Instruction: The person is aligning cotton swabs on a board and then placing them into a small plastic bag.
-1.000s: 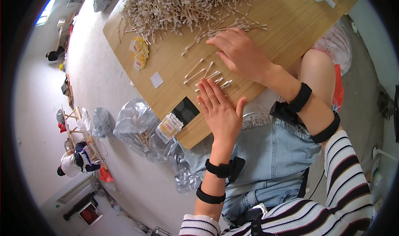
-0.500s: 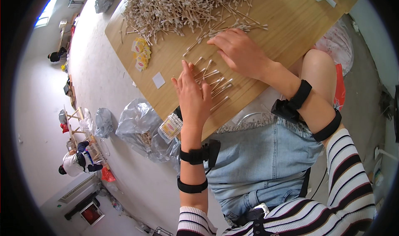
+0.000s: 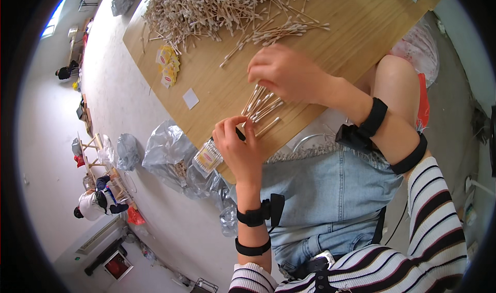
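Observation:
My left hand [image 3: 235,146] is at the near left edge of the table, thumb and fingertips closed round the lower ends of a small bunch of cotton swabs [image 3: 260,106]. The swabs fan out slightly, white tips away from me. Over their far ends is my right hand [image 3: 284,72], its fingers bent and smeared by motion; whether it grips any swab is hidden. One loose swab [image 3: 268,127] lies just right of the bunch. Beside my left hand stands a clear pack of swabs [image 3: 207,157] with a yellow and white label.
A big heap of cotton swabs [image 3: 206,9] covers the far side of the wooden table [image 3: 330,40], with a smaller row [image 3: 279,32] in front. Yellow label cards [image 3: 168,66] and a white card [image 3: 190,98] lie left. Clear plastic bags [image 3: 170,151] stand beside the table.
My left hand has moved nearer to me, from the middle of the spread swabs to their lower ends. My right hand has come nearer over their tips. The swabs lie closer together.

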{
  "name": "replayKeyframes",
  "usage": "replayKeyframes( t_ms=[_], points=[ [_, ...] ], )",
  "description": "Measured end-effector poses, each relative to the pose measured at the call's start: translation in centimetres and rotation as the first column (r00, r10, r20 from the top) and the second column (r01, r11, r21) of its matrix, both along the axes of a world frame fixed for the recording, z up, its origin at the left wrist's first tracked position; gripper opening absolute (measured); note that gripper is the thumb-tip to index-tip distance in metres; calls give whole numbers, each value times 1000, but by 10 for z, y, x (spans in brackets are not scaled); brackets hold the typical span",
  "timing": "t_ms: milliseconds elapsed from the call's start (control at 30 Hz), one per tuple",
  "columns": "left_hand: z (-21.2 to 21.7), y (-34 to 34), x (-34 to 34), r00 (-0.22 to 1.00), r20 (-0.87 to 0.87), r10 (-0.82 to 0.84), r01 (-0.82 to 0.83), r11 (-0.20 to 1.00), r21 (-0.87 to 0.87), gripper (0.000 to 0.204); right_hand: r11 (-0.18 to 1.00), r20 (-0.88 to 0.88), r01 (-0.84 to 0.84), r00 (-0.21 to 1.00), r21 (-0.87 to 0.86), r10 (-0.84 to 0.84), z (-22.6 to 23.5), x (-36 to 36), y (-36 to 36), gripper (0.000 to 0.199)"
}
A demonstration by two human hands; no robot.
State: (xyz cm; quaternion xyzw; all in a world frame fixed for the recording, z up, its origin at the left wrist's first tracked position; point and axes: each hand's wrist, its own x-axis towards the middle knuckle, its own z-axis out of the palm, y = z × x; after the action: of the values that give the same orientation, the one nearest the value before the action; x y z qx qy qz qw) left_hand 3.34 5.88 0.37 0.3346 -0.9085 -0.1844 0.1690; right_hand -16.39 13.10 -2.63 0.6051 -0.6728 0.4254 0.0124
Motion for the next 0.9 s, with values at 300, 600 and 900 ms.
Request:
replayKeyframes(
  t_ms=[300,600,900],
  points=[
    [-2,-12,5,999,16,-30,30,1000,-7,10,996,-85,-60,994,69,66,-8,12,-3,4],
    [-4,-18,12,999,-3,-37,37,998,44,7,997,-87,-48,995,55,52,-10,15,-4,5],
    [1,-18,10,995,56,-81,82,996,-24,6,998,-107,-32,994,58,38,-10,16,-5,7]
  ],
)
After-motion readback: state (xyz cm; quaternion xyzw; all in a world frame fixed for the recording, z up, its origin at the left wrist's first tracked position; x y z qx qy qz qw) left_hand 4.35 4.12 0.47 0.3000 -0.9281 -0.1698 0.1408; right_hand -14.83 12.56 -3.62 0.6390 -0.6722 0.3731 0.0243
